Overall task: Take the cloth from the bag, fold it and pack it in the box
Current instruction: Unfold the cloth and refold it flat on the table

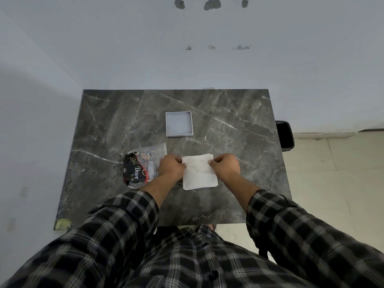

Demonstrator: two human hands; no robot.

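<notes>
A white cloth (pixel 199 173) lies folded into a rough square on the dark marble table (pixel 239 125). My left hand (pixel 171 166) pinches its far left corner and my right hand (pixel 225 165) pinches its far right corner. To the left lies the flat plastic bag (pixel 138 165), black and red with the word Dove; my left wrist covers part of it. The shallow square white box (pixel 179 124) stands open and empty farther back, apart from the cloth.
The table stands against a pale wall at the back and left. A black bin (pixel 285 136) is on the tiled floor by the table's right edge. My checked sleeves cover the near edge.
</notes>
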